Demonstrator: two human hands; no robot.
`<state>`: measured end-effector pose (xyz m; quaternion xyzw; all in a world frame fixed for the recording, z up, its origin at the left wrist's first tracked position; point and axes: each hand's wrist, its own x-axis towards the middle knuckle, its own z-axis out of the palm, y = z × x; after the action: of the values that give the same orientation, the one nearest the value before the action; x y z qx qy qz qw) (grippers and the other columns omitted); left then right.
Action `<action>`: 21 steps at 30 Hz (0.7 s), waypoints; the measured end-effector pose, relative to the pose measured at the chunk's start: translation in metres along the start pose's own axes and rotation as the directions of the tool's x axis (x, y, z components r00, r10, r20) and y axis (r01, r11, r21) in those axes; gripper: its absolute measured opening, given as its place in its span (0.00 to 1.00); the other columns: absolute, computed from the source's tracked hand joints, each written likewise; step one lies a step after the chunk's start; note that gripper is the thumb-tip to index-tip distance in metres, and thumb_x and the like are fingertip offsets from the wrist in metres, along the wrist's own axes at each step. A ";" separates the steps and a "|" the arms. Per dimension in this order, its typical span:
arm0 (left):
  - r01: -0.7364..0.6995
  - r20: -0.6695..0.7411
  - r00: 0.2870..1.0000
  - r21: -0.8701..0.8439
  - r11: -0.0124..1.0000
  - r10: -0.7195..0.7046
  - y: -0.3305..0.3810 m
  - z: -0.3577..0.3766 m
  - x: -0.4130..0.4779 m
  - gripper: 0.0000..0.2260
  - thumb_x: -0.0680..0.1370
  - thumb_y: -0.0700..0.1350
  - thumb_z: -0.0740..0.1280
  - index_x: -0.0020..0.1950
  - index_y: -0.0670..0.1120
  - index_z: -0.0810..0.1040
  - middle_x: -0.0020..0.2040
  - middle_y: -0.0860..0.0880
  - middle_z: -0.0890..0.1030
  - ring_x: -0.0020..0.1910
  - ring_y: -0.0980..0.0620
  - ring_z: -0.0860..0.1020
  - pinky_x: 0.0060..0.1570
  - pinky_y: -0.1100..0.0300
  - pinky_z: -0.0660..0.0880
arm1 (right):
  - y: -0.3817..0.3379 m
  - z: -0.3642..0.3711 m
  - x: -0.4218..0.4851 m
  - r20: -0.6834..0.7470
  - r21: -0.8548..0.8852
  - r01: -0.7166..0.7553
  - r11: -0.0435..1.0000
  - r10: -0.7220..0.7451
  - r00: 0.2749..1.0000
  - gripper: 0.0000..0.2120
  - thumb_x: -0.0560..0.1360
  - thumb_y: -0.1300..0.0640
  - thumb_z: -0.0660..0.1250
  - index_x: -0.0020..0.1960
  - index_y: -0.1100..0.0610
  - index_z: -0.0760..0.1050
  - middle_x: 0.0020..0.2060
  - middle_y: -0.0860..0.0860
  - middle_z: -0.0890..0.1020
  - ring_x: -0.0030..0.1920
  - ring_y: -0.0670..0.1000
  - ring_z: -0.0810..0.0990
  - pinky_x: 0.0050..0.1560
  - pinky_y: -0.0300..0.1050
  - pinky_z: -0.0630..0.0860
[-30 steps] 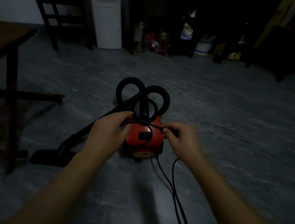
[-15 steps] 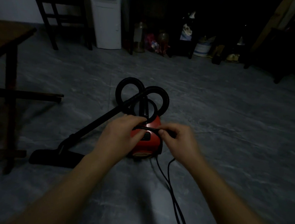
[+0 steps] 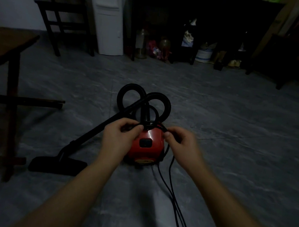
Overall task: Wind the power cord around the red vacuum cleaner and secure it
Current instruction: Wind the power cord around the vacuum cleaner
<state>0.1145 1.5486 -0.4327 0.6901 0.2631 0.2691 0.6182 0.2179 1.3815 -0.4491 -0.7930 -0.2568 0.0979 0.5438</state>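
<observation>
The small red vacuum cleaner [image 3: 147, 145] stands on the grey floor in the middle of the head view. Its black hose [image 3: 143, 99] coils in loops behind it, and its wand runs left down to the floor nozzle [image 3: 57, 165]. The black power cord [image 3: 173, 192] trails from the vacuum's right side toward me in two strands. A loop of it lies across the top of the red body. My left hand [image 3: 119, 137] pinches the cord at the top left of the body. My right hand [image 3: 181, 141] pinches it at the top right.
A dark wooden table [image 3: 11, 41] stands at the left with its leg frame on the floor. A dark chair [image 3: 63, 17] and a white column [image 3: 109, 20] are at the back left. Bottles and small clutter [image 3: 155, 47] line the dark shelving at the back.
Both hands have moved forward with the cord, from over the vacuum's front to its top near the hose base. The loop now lies further back on the body.
</observation>
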 end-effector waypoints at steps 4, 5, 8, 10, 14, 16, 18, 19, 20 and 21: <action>0.206 -0.037 0.973 -0.314 0.927 -0.228 -0.002 -0.002 0.005 0.03 0.74 0.40 0.74 0.47 0.44 0.84 0.42 0.41 0.86 0.42 0.44 0.83 0.49 0.49 0.82 | -0.001 -0.001 -0.003 -0.021 0.027 -0.022 0.999 0.022 1.000 0.07 0.79 0.55 0.66 0.49 0.48 0.83 0.41 0.44 0.86 0.45 0.42 0.84 0.53 0.48 0.81; 0.228 -0.028 0.966 -0.369 0.901 -0.256 -0.002 -0.001 0.004 0.02 0.75 0.39 0.73 0.47 0.44 0.83 0.40 0.42 0.85 0.42 0.45 0.82 0.47 0.52 0.81 | -0.001 0.000 -0.003 -0.014 0.031 -0.019 0.999 0.019 1.000 0.06 0.79 0.55 0.67 0.49 0.48 0.83 0.41 0.44 0.86 0.46 0.44 0.84 0.54 0.51 0.81; 0.242 -0.007 0.965 -0.371 0.897 -0.263 -0.002 0.003 -0.001 0.03 0.76 0.39 0.72 0.49 0.43 0.83 0.39 0.44 0.84 0.40 0.49 0.83 0.42 0.59 0.81 | -0.002 0.002 -0.004 -0.026 0.055 -0.021 0.998 0.022 0.999 0.08 0.79 0.58 0.66 0.49 0.48 0.83 0.41 0.48 0.86 0.45 0.47 0.85 0.55 0.57 0.82; 0.195 0.003 0.979 -0.273 0.942 -0.202 -0.003 0.002 -0.003 0.04 0.77 0.40 0.71 0.50 0.45 0.84 0.40 0.47 0.86 0.41 0.51 0.84 0.42 0.61 0.80 | -0.004 0.000 -0.003 -0.049 0.059 -0.026 0.998 0.029 0.998 0.09 0.80 0.60 0.65 0.49 0.52 0.83 0.38 0.48 0.85 0.42 0.45 0.84 0.53 0.56 0.82; -0.015 0.067 0.998 0.012 1.000 0.014 -0.005 -0.007 0.000 0.07 0.76 0.41 0.72 0.48 0.53 0.85 0.45 0.52 0.87 0.47 0.56 0.84 0.48 0.63 0.78 | -0.008 -0.006 -0.001 -0.059 0.056 0.001 0.998 0.002 0.998 0.10 0.80 0.60 0.66 0.49 0.49 0.83 0.35 0.44 0.84 0.38 0.38 0.82 0.47 0.44 0.81; -0.086 0.105 0.992 0.087 0.992 0.076 -0.006 -0.011 0.001 0.13 0.75 0.39 0.72 0.47 0.59 0.82 0.44 0.58 0.86 0.47 0.61 0.83 0.47 0.68 0.76 | -0.009 -0.008 0.001 -0.050 0.050 0.007 0.999 -0.004 0.999 0.10 0.80 0.60 0.66 0.51 0.48 0.83 0.37 0.42 0.84 0.40 0.36 0.82 0.47 0.39 0.78; -0.173 0.135 0.980 0.211 0.962 0.147 -0.009 -0.014 0.002 0.17 0.74 0.38 0.73 0.48 0.63 0.80 0.41 0.60 0.84 0.45 0.62 0.82 0.46 0.71 0.75 | -0.008 -0.010 0.002 -0.023 0.033 0.005 0.999 -0.004 1.000 0.10 0.79 0.59 0.67 0.50 0.45 0.83 0.38 0.40 0.84 0.42 0.36 0.82 0.48 0.38 0.78; -0.215 0.153 0.972 0.268 0.939 0.179 -0.011 -0.016 0.002 0.17 0.74 0.39 0.73 0.49 0.64 0.79 0.41 0.60 0.83 0.45 0.62 0.82 0.47 0.70 0.75 | -0.007 -0.011 0.003 -0.006 0.009 0.006 1.000 -0.006 1.000 0.10 0.79 0.58 0.67 0.48 0.43 0.82 0.37 0.39 0.84 0.42 0.36 0.82 0.48 0.38 0.78; -0.249 0.174 0.964 0.314 0.916 0.202 -0.013 -0.017 0.002 0.16 0.74 0.41 0.74 0.51 0.63 0.79 0.43 0.60 0.83 0.46 0.63 0.82 0.49 0.68 0.76 | -0.005 -0.012 0.004 0.013 -0.027 0.012 1.000 -0.011 1.000 0.11 0.79 0.58 0.68 0.46 0.42 0.82 0.36 0.38 0.84 0.42 0.37 0.82 0.47 0.38 0.78; -0.272 0.192 0.958 0.355 0.894 0.214 -0.014 -0.017 0.003 0.15 0.73 0.43 0.74 0.53 0.62 0.80 0.46 0.61 0.83 0.47 0.63 0.81 0.50 0.65 0.77 | -0.003 -0.013 0.004 0.036 -0.071 0.019 0.997 -0.016 0.999 0.11 0.79 0.57 0.68 0.45 0.42 0.81 0.35 0.36 0.83 0.41 0.36 0.82 0.46 0.37 0.77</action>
<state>0.1037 1.5641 -0.4450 0.8417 0.1748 0.2366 0.4529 0.2261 1.3741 -0.4410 -0.8077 -0.2767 0.0981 0.5112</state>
